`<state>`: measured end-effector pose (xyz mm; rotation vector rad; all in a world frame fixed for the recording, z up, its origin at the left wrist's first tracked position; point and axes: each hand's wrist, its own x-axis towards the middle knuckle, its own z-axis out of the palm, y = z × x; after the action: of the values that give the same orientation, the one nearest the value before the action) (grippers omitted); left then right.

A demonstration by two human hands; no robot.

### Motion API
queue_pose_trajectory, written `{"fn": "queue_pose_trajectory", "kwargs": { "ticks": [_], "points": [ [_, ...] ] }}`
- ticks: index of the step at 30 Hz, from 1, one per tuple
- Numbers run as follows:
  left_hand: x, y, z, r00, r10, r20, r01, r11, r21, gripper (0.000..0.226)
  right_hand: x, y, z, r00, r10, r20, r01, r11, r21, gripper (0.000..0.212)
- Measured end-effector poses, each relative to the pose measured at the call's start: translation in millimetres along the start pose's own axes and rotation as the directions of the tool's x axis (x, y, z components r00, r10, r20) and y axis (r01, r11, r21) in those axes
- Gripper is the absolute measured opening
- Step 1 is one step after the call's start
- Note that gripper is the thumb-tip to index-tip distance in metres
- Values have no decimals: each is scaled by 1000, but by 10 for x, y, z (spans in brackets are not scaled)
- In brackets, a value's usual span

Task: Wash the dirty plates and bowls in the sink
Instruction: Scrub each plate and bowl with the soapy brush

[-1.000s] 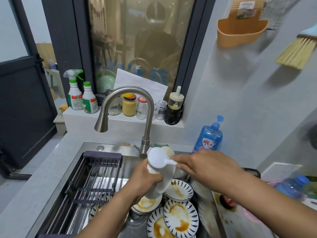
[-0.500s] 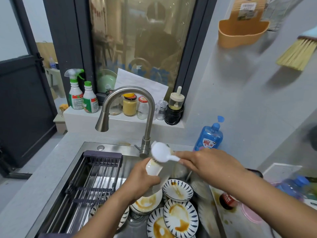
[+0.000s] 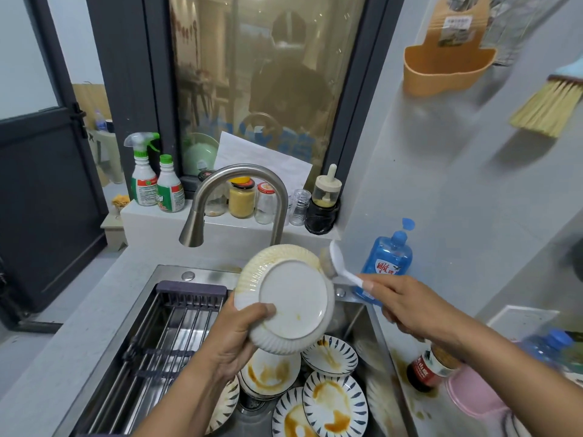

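Observation:
My left hand [image 3: 235, 334] grips a white ribbed bowl [image 3: 290, 298] above the sink, its underside turned toward me, with brown stains along the rim. My right hand [image 3: 407, 305] holds a white dish brush [image 3: 336, 263] by its handle, and the brush head touches the bowl's upper right edge. Below them several dirty plates and bowls [image 3: 331, 402] with blue leaf patterns and brown sauce lie stacked in the steel sink [image 3: 375, 323].
A grey drying rack [image 3: 170, 329] fills the sink's left half. The curved faucet [image 3: 227, 190] rises behind the bowl. A blue soap bottle [image 3: 391, 257] stands at the wall. A sauce bottle [image 3: 432, 367] and pink item [image 3: 473, 395] sit on the stained right counter.
The bowl was held edge-on with the brush over it. Now my left hand has tipped it so its base faces me, and the brush has moved to its upper right rim.

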<state>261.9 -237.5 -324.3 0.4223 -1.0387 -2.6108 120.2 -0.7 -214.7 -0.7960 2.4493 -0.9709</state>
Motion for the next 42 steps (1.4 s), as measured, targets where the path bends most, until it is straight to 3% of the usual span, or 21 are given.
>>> {"fn": "queue_pose_trajectory", "kwargs": {
  "ticks": [3,7,9,11,14,17,22,26,29,32,36,39,42],
  "points": [
    [-26,-23,72,998,-28,56,33,995,-94,65,44,-107,136,993,36,-117,-8,973,230,24],
    [-80,-65,149,987,-59,148,84,982,-169,74,125,-214,289,998,43,-49,-27,958,286,52],
    [-98,-23,123,986,-82,148,96,991,-91,82,136,-236,273,1000,3,-20,1,977,214,51],
    [-102,107,68,987,-95,127,83,992,98,89,123,-264,244,999,-41,9,39,987,156,52],
    [-85,359,106,970,-152,188,54,893,446,69,90,-373,198,991,-112,73,106,992,70,53],
    [-56,485,224,965,-153,213,-24,757,653,51,139,-462,171,975,-192,115,203,975,-90,55],
    [9,455,285,946,-160,283,-112,656,746,46,222,-476,162,967,-219,129,245,940,-238,58],
    [33,345,280,978,-82,193,-103,610,785,40,208,-506,104,956,-270,116,294,891,-347,64],
    [88,286,207,999,-3,50,-41,552,833,34,63,-640,-59,935,-340,102,329,722,-609,43],
    [134,219,221,996,68,-65,22,499,866,28,-170,-775,-60,945,-279,170,300,531,-792,44],
    [151,154,318,987,112,-119,58,440,896,38,-274,-919,217,928,-269,259,345,354,-869,44],
    [116,130,316,990,87,-108,60,439,896,24,-113,-843,158,961,-220,168,241,364,-900,40],
    [68,151,305,993,99,-66,19,416,909,19,93,-577,-64,987,-87,137,163,507,-847,33]
  ]
}}
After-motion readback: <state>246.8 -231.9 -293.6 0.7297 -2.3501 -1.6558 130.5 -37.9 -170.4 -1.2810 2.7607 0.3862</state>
